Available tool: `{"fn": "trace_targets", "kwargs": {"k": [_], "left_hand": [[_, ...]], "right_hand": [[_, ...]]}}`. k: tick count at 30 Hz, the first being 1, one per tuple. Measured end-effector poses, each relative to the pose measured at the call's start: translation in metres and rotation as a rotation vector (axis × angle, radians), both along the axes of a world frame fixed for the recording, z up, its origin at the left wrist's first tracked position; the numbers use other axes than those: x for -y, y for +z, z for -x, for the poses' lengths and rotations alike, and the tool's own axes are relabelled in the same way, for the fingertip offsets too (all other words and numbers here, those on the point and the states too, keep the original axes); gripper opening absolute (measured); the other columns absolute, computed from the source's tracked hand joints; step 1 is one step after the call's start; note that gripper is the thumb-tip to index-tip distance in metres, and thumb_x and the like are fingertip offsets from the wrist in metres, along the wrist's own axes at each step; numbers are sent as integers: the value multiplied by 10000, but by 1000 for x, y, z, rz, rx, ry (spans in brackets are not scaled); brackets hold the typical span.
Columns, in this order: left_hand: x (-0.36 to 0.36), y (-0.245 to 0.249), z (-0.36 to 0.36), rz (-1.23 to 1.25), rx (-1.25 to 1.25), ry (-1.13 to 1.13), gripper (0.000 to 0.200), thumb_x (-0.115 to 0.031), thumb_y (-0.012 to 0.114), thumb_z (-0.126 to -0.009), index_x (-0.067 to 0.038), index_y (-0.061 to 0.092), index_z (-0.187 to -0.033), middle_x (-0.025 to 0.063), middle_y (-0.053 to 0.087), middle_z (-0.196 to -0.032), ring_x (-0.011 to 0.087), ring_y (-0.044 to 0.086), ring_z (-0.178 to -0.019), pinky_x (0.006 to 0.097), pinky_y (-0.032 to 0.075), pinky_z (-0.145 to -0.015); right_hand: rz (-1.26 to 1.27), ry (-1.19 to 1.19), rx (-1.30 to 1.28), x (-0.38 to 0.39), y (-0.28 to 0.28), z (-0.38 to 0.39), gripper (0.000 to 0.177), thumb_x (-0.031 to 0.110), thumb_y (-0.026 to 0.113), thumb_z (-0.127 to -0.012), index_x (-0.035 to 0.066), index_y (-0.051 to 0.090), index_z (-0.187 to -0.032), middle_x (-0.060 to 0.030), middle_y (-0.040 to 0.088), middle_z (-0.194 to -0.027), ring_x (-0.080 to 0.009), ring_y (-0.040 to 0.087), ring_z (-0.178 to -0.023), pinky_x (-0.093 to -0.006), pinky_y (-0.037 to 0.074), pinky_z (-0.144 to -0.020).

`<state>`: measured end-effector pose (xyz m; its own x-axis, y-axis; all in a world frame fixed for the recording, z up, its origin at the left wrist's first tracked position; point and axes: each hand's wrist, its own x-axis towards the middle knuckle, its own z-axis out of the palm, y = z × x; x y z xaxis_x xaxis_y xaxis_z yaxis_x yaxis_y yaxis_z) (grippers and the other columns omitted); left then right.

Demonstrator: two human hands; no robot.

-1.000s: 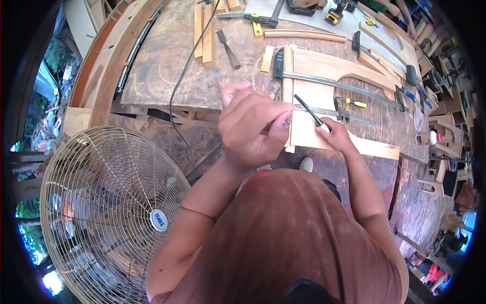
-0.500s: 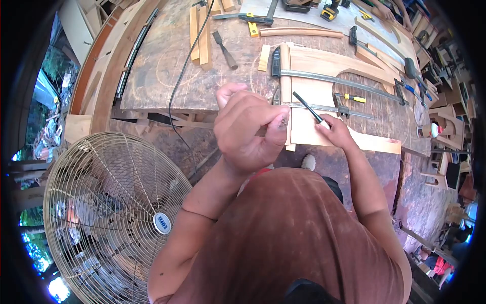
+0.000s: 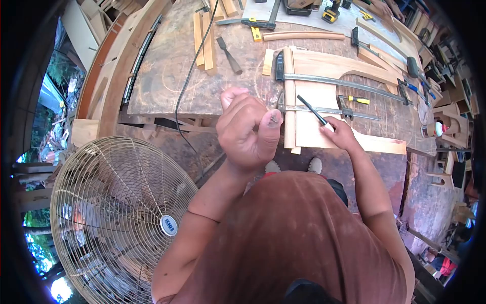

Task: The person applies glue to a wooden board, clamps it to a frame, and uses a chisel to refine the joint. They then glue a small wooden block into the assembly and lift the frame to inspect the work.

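My left hand (image 3: 248, 129) is raised close to the camera, left of the clamped wood, with its fingers curled in and the thumb against them. A dark smudge shows on the thumb; I cannot tell whether anything is pinched there. My right hand (image 3: 339, 135) grips a slim dark tool with a white section (image 3: 315, 112), which slants up to the left over a pale wooden panel (image 3: 314, 133). Two bar clamps (image 3: 349, 83) lie across this wooden assembly, whose left edge is a rounded wooden strip (image 3: 289, 101). A yellow-handled screwdriver (image 3: 357, 100) sits by the lower clamp.
A chisel (image 3: 230, 57) and wooden strips (image 3: 203, 43) lie on the workbench (image 3: 157, 81). Behind them are a hammer (image 3: 273, 14), a curved wood piece (image 3: 304, 35) and a cordless drill (image 3: 331, 11). A large fan (image 3: 121, 218) stands at left, near a hanging cable (image 3: 188, 76). Another person's hand (image 3: 380, 7) shows far back.
The view has shifted slightly, moving the bench and fan a little right in frame. My left hand has turned, its thumb now more upright. My right hand keeps its grip on the tool.
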<state>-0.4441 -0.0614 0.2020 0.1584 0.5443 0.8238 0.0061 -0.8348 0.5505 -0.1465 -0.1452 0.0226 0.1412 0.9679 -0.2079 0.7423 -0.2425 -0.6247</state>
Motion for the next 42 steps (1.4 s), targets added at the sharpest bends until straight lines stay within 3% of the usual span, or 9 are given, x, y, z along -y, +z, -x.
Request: {"fn": "trace_targets", "kwargs": {"k": [12, 17, 20, 21, 23, 25, 30, 35, 42], "left_hand": [[1, -2, -2, 4, -24, 35, 230, -79, 583, -883, -70, 529, -659, 17, 559, -591, 142, 497, -552, 391, 391, -866], [2, -32, 2, 74, -89, 62, 209, -83, 566, -901, -28, 551, -700, 24, 557, -597, 121, 485, -570, 366, 399, -882], [19, -68, -1, 454, -230, -67, 61, -44, 614, -882, 8, 647, -880, 80, 654, -818, 169, 610, -757, 306, 458, -863], [29, -77, -5, 632, -261, -126, 146, -71, 656, -827, -41, 676, -968, 91, 668, -879, 214, 612, -858, 352, 464, -841], [49, -89, -8, 746, -362, -369, 234, -37, 622, -812, -46, 666, -1042, 115, 663, -1032, 243, 629, -959, 364, 462, -920], [68, -101, -15, 621, -439, -519, 269, 14, 564, -788, -34, 670, -1030, 129, 641, -1145, 268, 621, -1047, 379, 460, -959], [85, -130, -27, 706, -285, -512, 176, 48, 490, -753, -26, 608, -646, 106, 696, -913, 295, 626, -1050, 405, 477, -942], [110, -159, -36, 711, -344, -410, 159, 49, 475, -707, -23, 599, -636, 103, 690, -826, 308, 646, -981, 414, 490, -916], [196, -215, -62, 975, -380, -159, 164, 2, 473, -771, 0, 582, -648, 110, 651, -753, 273, 645, -846, 371, 510, -832]], "right_hand": [[-8, 17, 15, 0, -6, -4, 353, 392, 669, -870, 155, 673, -1132, -138, 703, -947, -322, 668, -885, -405, 514, -784], [29, 30, 34, 0, -3, -3, 350, 384, 666, -874, 153, 670, -1138, -138, 703, -943, -323, 668, -884, -402, 512, -786], [72, 42, 7, -2, 10, 0, 341, 364, 662, -883, 143, 663, -1142, -131, 706, -969, -323, 668, -900, -391, 512, -796], [82, 48, 7, -1, 7, -3, 341, 364, 662, -883, 143, 663, -1142, -131, 706, -969, -323, 668, -900, -391, 512, -796], [31, 75, 2, -2, 1, -6, 348, 370, 668, -882, 139, 662, -1142, -128, 706, -1002, -321, 666, -913, -389, 512, -807], [41, 99, -19, -3, 3, -8, 349, 371, 670, -882, 140, 662, -1144, -127, 706, -1014, -322, 666, -923, -389, 512, -812], [16, 190, -69, -5, -2, -19, 351, 368, 672, -886, 138, 660, -1150, -127, 704, -1032, -326, 666, -946, -393, 512, -819], [-31, 286, -110, -4, -4, -30, 366, 379, 666, -884, 136, 656, -1158, -143, 699, -1037, -340, 663, -955, -412, 515, -824], [-28, 498, -199, -10, -15, -53, 417, 429, 668, -872, 148, 653, -1180, -142, 701, -1050, -351, 660, -989, -419, 515, -837]]}}
